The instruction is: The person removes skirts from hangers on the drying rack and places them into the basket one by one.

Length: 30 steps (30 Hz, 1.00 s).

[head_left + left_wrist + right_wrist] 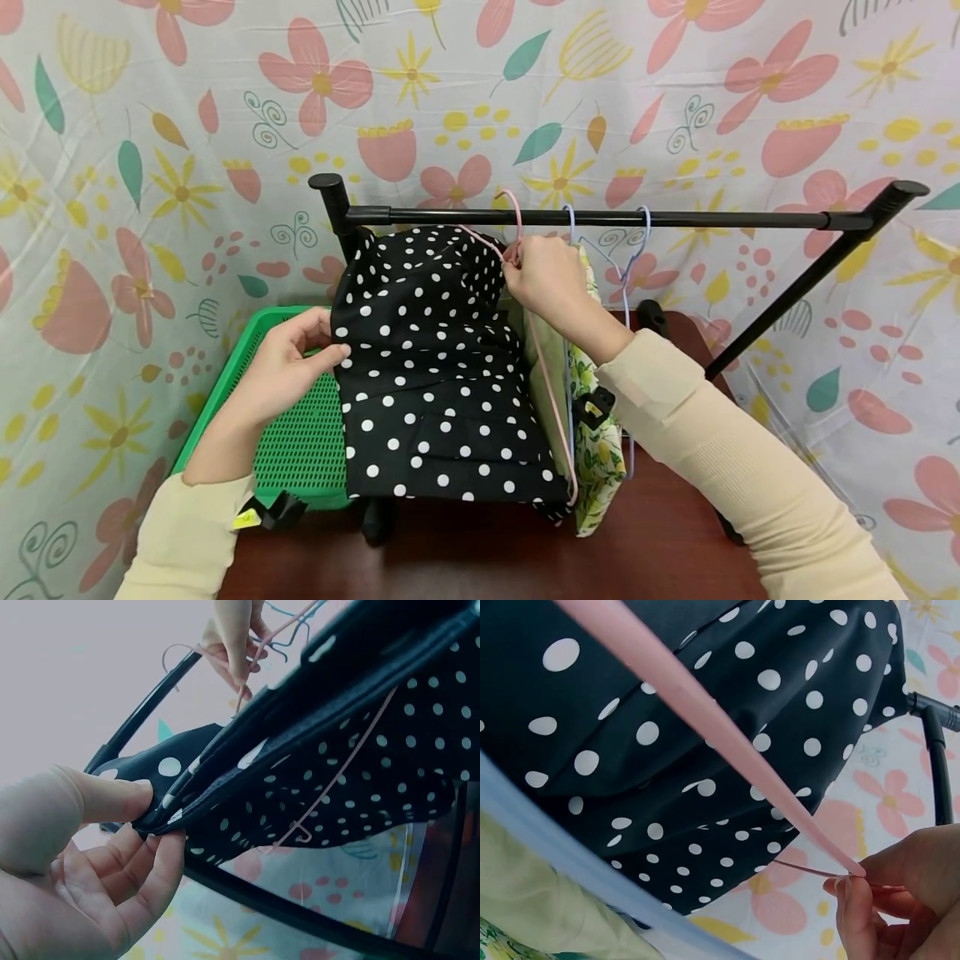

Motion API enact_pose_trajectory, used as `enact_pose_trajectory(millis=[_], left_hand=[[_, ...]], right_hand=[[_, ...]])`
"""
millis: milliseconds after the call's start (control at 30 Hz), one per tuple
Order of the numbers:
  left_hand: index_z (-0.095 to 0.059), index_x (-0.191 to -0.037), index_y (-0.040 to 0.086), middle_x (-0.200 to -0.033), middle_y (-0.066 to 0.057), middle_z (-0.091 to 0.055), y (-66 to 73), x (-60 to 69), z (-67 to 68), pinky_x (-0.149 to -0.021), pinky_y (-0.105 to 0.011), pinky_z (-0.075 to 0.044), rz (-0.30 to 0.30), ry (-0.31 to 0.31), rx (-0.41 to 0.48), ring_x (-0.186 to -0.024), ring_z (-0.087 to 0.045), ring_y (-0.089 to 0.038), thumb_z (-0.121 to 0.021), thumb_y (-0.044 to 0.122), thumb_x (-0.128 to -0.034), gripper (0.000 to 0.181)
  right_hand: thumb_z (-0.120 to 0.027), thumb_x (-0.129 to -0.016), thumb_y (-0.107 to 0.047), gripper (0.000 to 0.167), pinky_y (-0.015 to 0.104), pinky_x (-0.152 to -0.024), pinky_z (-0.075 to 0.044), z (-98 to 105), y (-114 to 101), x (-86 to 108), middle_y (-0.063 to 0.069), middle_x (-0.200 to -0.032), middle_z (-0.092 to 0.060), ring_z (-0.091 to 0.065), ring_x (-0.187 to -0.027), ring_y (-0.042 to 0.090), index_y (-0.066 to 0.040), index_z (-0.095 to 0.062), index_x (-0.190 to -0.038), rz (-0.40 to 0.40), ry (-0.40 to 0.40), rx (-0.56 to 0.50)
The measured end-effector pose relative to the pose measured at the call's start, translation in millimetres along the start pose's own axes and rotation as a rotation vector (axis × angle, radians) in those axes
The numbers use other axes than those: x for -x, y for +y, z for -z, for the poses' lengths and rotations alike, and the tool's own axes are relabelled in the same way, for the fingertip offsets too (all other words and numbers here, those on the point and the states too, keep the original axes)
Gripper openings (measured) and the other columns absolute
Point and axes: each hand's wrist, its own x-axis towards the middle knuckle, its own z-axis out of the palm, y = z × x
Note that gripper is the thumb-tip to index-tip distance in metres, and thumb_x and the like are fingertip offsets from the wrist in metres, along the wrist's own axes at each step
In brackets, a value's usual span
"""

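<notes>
A black cloth with white dots (442, 375) hangs below the rail, partly over a pink hanger (551, 392). The left hand (288, 362) pinches the cloth's left edge; in the left wrist view the thumb and fingertips of that hand (112, 847) hold its folded border. Just under the rail, the right hand (551, 279) grips the pink hanger at the base of its hook. In the right wrist view, thumb and fingers of the right hand (892, 900) pinch the pink hanger (727, 742). Inside the cloth, part of the hanger (337, 776) shows.
The black rail (697, 219) crosses the view. Right of the dotted cloth hang a light green cloth (546, 367), a lemon-print cloth (600, 492) and blue hangers (628, 292). A green basket (300, 450) sits at the left on a dark red table (487, 550). Behind is a floral curtain (465, 83).
</notes>
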Motion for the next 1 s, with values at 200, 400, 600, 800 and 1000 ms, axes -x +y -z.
enact_pose_trajectory(millis=[200, 400, 600, 800, 1000], left_hand=[[-0.059, -0.095, 0.007, -0.081, -0.002, -0.061, -4.7, 6.6, 6.6, -0.055, -0.026, -0.048, -0.014, 0.013, -0.005, -0.067, -0.058, -0.016, -0.062, 0.005, -0.0868, 0.009], [-0.058, -0.098, 0.003, -0.079, 0.001, -0.061, -10.8, 10.1, 12.4, -0.06, -0.025, -0.052, -0.018, 0.038, 0.015, -0.068, -0.059, -0.014, -0.061, 0.002, -0.0864, 0.012], [-0.058, -0.1, 0.004, -0.08, 0.002, -0.061, -15.6, 13.5, 18.9, -0.061, -0.024, -0.051, -0.002, 0.051, -0.012, -0.069, -0.059, -0.013, -0.061, 0.004, -0.087, 0.013], [-0.058, -0.101, 0.004, -0.08, 0.002, -0.061, -18.0, 16.4, 24.3, -0.06, -0.025, -0.051, -0.005, 0.067, -0.029, -0.068, -0.06, -0.013, -0.062, 0.003, -0.0866, 0.015], [-0.059, -0.099, 0.006, -0.08, -0.003, -0.062, -18.9, 19.2, 30.6, -0.06, -0.025, -0.051, 0.043, 0.09, -0.073, -0.067, -0.059, -0.014, -0.062, 0.006, -0.0869, 0.012]], right_hand=[[-0.055, -0.087, -0.016, 0.021, 0.037, -0.045, -0.043, 0.9, -2.6, 0.8, 0.006, -0.068, -0.068, -0.058, -0.054, 0.025, -0.012, -0.071, -0.074, -0.007, -0.027, -0.015], [-0.054, -0.087, -0.016, 0.026, 0.035, -0.044, -0.042, 0.5, -3.6, 0.7, 0.006, -0.061, -0.063, -0.051, -0.048, 0.022, -0.012, -0.065, -0.064, 0.0, -0.021, -0.005], [-0.054, -0.087, -0.015, 0.029, 0.035, -0.044, -0.041, 0.9, -3.9, 0.9, 0.006, -0.06, -0.062, -0.05, -0.048, 0.021, -0.013, -0.061, -0.059, -0.001, -0.014, -0.009], [-0.053, -0.087, -0.012, 0.041, 0.025, -0.038, -0.027, 0.7, -5.1, 0.6, 0.004, -0.052, -0.056, -0.036, -0.041, 0.013, -0.015, -0.041, -0.048, 0.013, -0.016, -0.022], [-0.053, -0.089, -0.014, 0.044, 0.022, -0.038, -0.022, 1.4, -6.1, 1.1, 0.0, -0.045, -0.046, -0.03, -0.038, 0.01, -0.015, -0.041, -0.047, 0.019, -0.027, -0.015]])
